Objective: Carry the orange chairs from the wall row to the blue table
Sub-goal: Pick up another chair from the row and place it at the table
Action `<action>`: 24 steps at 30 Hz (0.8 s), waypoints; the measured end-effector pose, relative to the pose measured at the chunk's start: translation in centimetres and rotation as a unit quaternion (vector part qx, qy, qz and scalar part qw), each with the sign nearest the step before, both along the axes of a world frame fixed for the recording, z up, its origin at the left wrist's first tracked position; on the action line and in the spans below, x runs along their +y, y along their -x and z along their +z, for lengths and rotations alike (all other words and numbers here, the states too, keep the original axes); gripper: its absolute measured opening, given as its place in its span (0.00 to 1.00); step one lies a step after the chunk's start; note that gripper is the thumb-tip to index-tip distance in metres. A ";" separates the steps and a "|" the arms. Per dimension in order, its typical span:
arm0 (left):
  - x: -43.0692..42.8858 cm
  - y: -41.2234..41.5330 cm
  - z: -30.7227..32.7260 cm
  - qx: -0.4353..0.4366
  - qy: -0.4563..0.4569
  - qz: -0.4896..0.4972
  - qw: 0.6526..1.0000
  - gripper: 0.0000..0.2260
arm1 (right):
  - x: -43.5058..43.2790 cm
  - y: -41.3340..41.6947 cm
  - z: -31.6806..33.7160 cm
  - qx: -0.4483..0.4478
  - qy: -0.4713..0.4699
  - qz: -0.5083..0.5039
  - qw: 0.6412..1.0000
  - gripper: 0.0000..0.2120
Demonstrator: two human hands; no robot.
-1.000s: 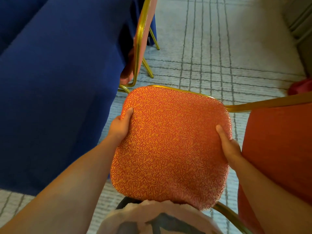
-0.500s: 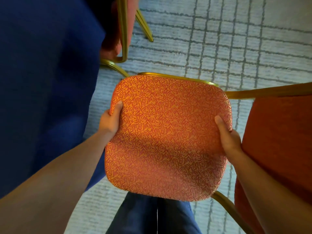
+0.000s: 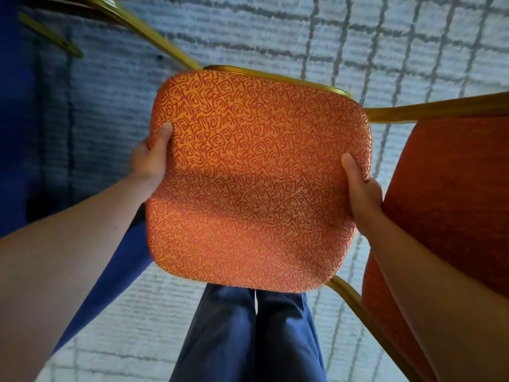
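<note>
One orange chair [image 3: 256, 183] is in the grip of two hands and held up off the carpet [image 3: 275, 28], just above and in front of the person's blue trousers [image 3: 248, 334]; what shows of it is a single squarish pad with rounded corners, covered in an orange and red squiggle pattern; the patterned face is turned up towards the camera; its slightly longer axis runs from the trousers away from the person, with the far end leaning a little to the right; a gold rim [image 3: 275, 75] lines that far edge. The left hand [image 3: 150, 161] clamps the pad's left edge and the right hand [image 3: 363, 188] its right edge; each thumb lies flat on the pattern, while the fingers curl out of sight round the edge. Just right of the pad stands one plain orange panel [image 3: 451, 194], with two gold tubes running out from the pad's right corners along it, one far [image 3: 435, 108] and one near [image 3: 358, 307]; whether the panel belongs to the same chair I cannot tell. Left of the pad hangs the dark cloth of the blue table [image 3: 16, 161]; beyond the pad's far left corner, two gold chair legs [image 3: 154, 31] slant over the grey-lined carpet.
</note>
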State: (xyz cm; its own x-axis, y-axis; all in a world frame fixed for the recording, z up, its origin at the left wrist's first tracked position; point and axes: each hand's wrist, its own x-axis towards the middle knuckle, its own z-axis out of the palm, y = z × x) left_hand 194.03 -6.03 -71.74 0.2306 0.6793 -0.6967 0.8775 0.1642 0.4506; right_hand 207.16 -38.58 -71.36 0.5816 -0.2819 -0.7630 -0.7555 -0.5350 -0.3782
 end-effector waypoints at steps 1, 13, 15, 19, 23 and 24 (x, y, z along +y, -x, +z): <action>0.0 0.2 -0.8 0.003 0.005 0.003 1.000 0.31 | -0.1 0.1 -0.6 0.000 0.002 0.001 1.000 0.27; 0.0 0.1 -3.4 -0.010 0.030 0.007 0.999 0.30 | -0.2 -0.1 -3.2 -0.008 -0.011 -0.026 1.000 0.25; -0.4 0.5 -3.3 -0.009 0.011 -0.005 1.000 0.31 | -0.4 0.3 -3.3 -0.019 -0.021 -0.019 0.999 0.27; -1.7 0.4 -2.8 0.019 -0.080 -0.014 0.997 0.30 | -0.1 1.2 -3.3 -0.081 0.019 0.066 0.994 0.40; -3.7 0.8 -1.9 0.008 -0.146 -0.093 0.985 0.33 | 0.9 2.6 -1.8 -0.127 0.097 0.199 0.967 0.36; -4.3 1.0 -1.2 0.018 -0.155 -0.109 0.982 0.35 | 1.2 3.0 -1.1 -0.129 0.096 0.217 0.963 0.36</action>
State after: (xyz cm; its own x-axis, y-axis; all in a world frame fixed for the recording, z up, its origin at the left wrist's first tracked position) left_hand 193.03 -10.37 -72.93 0.3732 0.7969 -0.4751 0.8928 -0.1693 0.4174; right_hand 204.21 -37.37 -72.43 0.8393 -0.0919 -0.5358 -0.3399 -0.8579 -0.3853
